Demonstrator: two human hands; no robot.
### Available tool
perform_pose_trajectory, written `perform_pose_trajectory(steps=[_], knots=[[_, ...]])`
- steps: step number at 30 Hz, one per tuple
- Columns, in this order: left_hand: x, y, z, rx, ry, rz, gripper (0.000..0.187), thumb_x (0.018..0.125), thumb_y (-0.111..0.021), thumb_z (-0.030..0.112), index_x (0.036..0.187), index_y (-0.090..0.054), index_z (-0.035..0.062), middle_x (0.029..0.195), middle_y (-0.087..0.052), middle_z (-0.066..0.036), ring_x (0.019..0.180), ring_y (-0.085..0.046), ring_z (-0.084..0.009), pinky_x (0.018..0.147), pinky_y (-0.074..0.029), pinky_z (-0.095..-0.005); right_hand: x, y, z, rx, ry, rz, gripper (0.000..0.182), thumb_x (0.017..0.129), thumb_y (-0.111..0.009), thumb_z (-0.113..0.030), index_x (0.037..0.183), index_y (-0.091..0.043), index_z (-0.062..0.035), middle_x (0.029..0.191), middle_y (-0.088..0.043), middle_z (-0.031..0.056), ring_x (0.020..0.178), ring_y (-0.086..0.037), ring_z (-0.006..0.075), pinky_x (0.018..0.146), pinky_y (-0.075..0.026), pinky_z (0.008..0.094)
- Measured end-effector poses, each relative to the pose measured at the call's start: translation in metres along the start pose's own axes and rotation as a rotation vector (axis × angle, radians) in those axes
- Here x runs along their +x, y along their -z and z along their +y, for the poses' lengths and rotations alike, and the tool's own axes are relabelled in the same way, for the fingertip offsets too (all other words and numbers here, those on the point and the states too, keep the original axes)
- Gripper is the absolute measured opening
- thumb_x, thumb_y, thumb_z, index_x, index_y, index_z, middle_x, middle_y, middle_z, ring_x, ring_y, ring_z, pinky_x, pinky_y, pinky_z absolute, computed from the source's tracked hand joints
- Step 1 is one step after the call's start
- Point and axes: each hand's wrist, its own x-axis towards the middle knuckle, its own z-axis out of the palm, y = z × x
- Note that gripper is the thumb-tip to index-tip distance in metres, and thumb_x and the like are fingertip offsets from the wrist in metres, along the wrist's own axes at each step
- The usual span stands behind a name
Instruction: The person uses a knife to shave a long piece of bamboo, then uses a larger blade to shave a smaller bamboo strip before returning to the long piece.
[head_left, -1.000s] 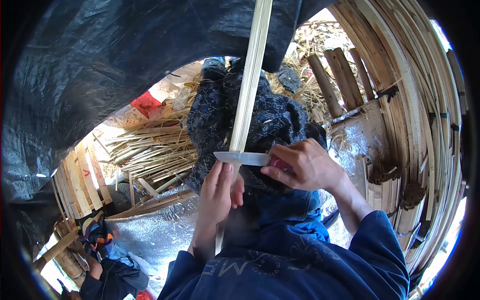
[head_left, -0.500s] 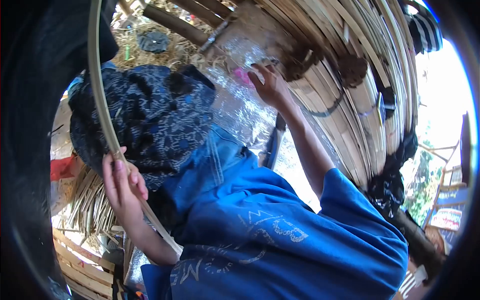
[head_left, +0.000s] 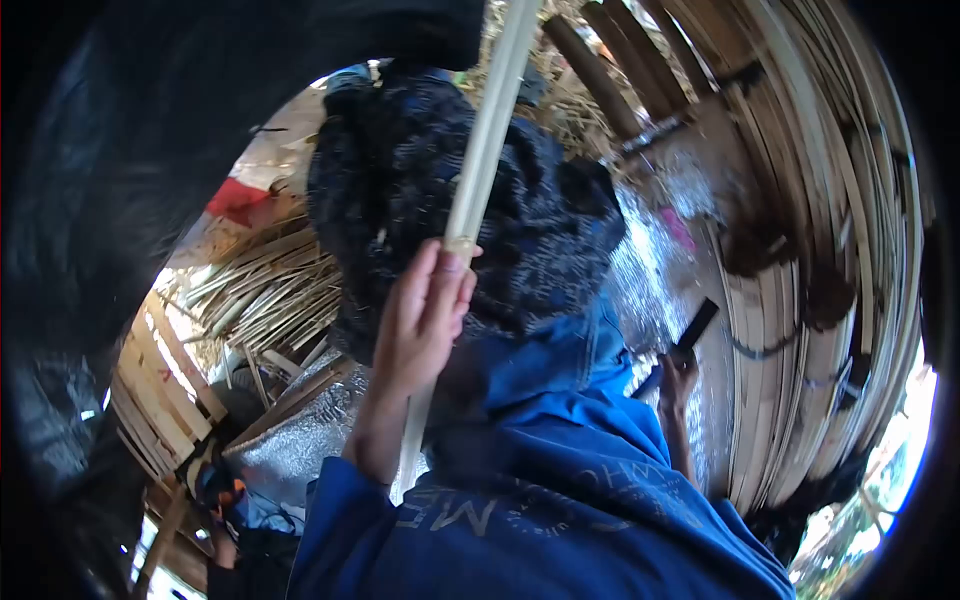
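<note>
A long pale strip, bamboo-like, runs from the top of the view down past the blue shirt. My left hand is wrapped round it at mid-length, thumb on top. Low on the right, beside the blue shirt, my right hand grips a dark flat tool whose end points up and right; what kind of tool it is cannot be made out. Dark patterned cloth covers the lap behind the strip.
Bundled long strips stand along the right side. Thin split sticks lie in a heap at the left, near a red item. Silvery sheeting covers the ground. Another person's arm shows at the lower left.
My right hand has come down from its open, raised position and now holds the dark tool. The view has turned, and my left hand with the strip appears farther right, the strip leaning the other way.
</note>
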Motion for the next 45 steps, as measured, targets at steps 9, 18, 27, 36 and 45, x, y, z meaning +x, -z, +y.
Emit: perform_pose_trajectory(steps=[9, 18, 27, 36, 45], knots=[[0.01, 0.003, -0.019, 0.143, -0.125, 0.097, 0.027, 0.101, -0.039, 0.026, 0.109, -0.054, 0.0041, 0.069, -0.046, 0.003, 0.052, -0.036, 0.0001, 0.043, -0.028, -0.0156, 0.014, -0.025, -0.249, 0.134, 0.315, -0.505, 0.025, 0.086, -0.058, -0.011, 0.106, -0.052, 0.0014, 0.072, -0.064, 0.0073, 0.062, -0.062, 0.0127, 0.053, -0.047, 0.0259], [-0.001, 0.009, -0.019, 0.044, -0.127, 0.056, 0.037, 0.091, -0.048, 0.015, 0.125, -0.045, 0.0002, 0.088, -0.053, -0.009, 0.072, -0.049, -0.0138, 0.062, -0.037, -0.0258, 0.016, -0.096, -0.368, -0.347, 0.812, -0.913, 0.025, 0.073, -0.067, -0.012, 0.092, -0.056, 0.0001, 0.068, -0.062, 0.0178, 0.07, -0.065, 0.0372, 0.065, -0.052, 0.0425], [-0.003, 0.021, -0.034, 0.113, -0.049, -0.012, 0.042, 0.095, -0.047, 0.013, 0.13, -0.037, -0.0065, 0.108, -0.056, -0.022, 0.092, -0.059, -0.0283, 0.084, -0.044, -0.0362, 0.019, -0.127, -0.355, -0.636, 1.001, -0.84, 0.026, 0.071, -0.069, -0.024, 0.075, -0.055, -0.0026, 0.062, -0.062, 0.0173, 0.061, -0.064, 0.0364, 0.06, -0.052, 0.0445], [0.003, 0.013, -0.047, 0.234, -0.271, 0.133, 0.037, 0.097, -0.05, 0.026, 0.113, -0.049, -0.0069, 0.066, -0.054, -0.006, 0.049, -0.046, -0.0098, 0.048, -0.038, -0.0271, 0.022, -0.134, -0.348, -0.598, 1.021, -0.833, 0.026, 0.068, -0.07, -0.023, 0.076, -0.058, -0.0022, 0.064, -0.063, 0.0176, 0.061, -0.064, 0.0359, 0.059, -0.054, 0.0431], [0.003, 0.012, -0.056, 0.166, -0.149, 0.117, 0.029, 0.101, -0.039, 0.026, 0.094, -0.048, -0.0003, 0.081, -0.055, -0.008, 0.047, -0.041, -0.0066, 0.041, -0.031, -0.0213, 0.023, -0.137, -0.35, -0.635, 1.03, -0.833, 0.029, 0.069, -0.07, -0.024, 0.08, -0.06, 0.0009, 0.068, -0.064, 0.0187, 0.063, -0.065, 0.0359, 0.06, -0.054, 0.0422]])
